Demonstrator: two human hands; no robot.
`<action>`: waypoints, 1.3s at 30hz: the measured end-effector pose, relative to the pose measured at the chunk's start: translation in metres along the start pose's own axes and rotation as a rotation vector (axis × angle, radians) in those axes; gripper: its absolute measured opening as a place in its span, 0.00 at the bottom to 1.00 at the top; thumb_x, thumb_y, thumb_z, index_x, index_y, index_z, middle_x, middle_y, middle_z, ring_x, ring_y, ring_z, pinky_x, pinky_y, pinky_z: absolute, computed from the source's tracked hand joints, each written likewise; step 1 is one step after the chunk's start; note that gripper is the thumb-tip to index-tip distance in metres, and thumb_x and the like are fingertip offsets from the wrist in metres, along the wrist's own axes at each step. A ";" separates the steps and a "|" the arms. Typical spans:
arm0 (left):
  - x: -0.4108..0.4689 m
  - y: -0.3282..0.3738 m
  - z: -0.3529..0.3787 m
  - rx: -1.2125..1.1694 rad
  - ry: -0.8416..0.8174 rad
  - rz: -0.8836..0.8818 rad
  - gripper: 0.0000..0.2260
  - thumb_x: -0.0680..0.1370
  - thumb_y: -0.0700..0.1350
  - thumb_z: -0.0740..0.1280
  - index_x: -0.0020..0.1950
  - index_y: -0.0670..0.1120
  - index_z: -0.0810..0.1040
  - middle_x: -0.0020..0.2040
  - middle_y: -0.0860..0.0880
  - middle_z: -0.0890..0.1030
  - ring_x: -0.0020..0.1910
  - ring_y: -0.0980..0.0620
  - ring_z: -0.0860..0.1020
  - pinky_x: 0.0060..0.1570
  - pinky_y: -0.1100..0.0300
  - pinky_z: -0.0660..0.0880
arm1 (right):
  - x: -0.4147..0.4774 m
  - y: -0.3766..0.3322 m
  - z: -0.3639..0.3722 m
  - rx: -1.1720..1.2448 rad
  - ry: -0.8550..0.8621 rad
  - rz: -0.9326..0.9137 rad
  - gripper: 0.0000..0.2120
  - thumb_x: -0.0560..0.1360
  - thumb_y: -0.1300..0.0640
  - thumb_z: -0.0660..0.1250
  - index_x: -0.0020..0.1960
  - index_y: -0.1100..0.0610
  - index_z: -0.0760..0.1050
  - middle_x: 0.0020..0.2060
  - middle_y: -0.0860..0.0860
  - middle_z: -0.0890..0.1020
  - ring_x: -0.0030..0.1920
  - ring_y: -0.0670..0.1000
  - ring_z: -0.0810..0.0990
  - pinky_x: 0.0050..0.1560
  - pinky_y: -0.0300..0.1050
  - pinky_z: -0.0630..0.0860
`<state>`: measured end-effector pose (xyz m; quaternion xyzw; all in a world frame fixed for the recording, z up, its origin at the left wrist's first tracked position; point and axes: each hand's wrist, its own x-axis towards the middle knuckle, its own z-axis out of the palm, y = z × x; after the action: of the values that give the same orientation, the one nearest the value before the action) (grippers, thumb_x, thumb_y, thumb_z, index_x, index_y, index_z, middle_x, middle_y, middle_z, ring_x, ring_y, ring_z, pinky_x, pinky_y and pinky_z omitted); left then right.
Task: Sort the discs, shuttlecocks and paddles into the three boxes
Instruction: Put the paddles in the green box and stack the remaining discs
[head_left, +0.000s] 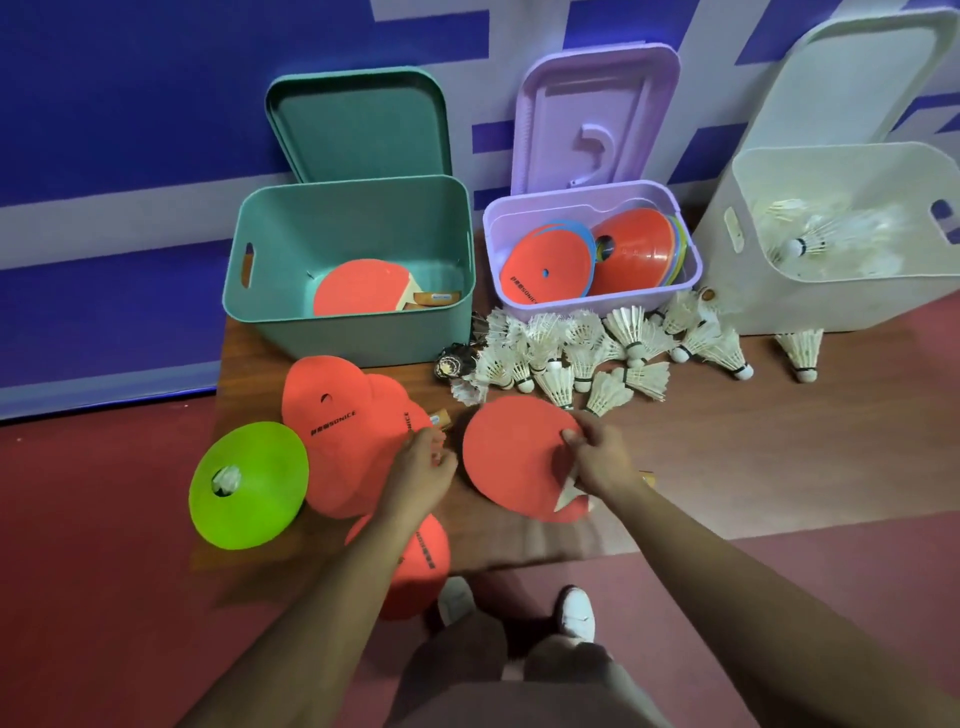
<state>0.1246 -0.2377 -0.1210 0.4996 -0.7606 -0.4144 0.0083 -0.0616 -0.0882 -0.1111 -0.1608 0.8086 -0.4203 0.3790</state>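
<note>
Sorting stands at the paddle step: your right hand pinches the red paddle at its near edge, by the pale neck, with the blade lying flat on the board. Your left hand is loosely curled just beside the paddle's far side, resting over the orange discs; whether it grips one, I cannot tell. The next move calls for a lift and carry to the green box ahead of your left hand (a paddle already lies inside). Shuttlecocks remain scattered beyond your right hand.
</note>
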 end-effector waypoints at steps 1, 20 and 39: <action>-0.002 0.008 0.010 -0.020 -0.061 -0.033 0.15 0.76 0.43 0.67 0.62 0.42 0.75 0.58 0.43 0.79 0.59 0.45 0.77 0.60 0.56 0.71 | 0.003 0.004 -0.007 -0.063 -0.011 -0.004 0.11 0.79 0.64 0.62 0.53 0.49 0.75 0.37 0.46 0.78 0.38 0.49 0.76 0.42 0.46 0.75; -0.073 -0.008 0.032 -0.193 0.172 -0.231 0.08 0.76 0.37 0.66 0.55 0.42 0.78 0.54 0.45 0.81 0.56 0.47 0.78 0.57 0.60 0.70 | -0.019 0.018 0.007 -0.421 -0.198 -0.248 0.13 0.74 0.61 0.61 0.56 0.61 0.77 0.52 0.56 0.80 0.56 0.57 0.77 0.58 0.48 0.71; -0.090 -0.145 -0.030 -0.347 0.093 -0.511 0.06 0.70 0.39 0.72 0.45 0.40 0.79 0.41 0.46 0.81 0.45 0.50 0.79 0.42 0.57 0.71 | -0.060 0.066 0.192 -0.058 -0.332 0.244 0.16 0.63 0.50 0.74 0.49 0.54 0.82 0.43 0.52 0.85 0.40 0.51 0.82 0.43 0.47 0.79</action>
<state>0.2919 -0.2101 -0.1582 0.6841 -0.5271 -0.5036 0.0237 0.1258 -0.1212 -0.2040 -0.1397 0.7601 -0.3158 0.5505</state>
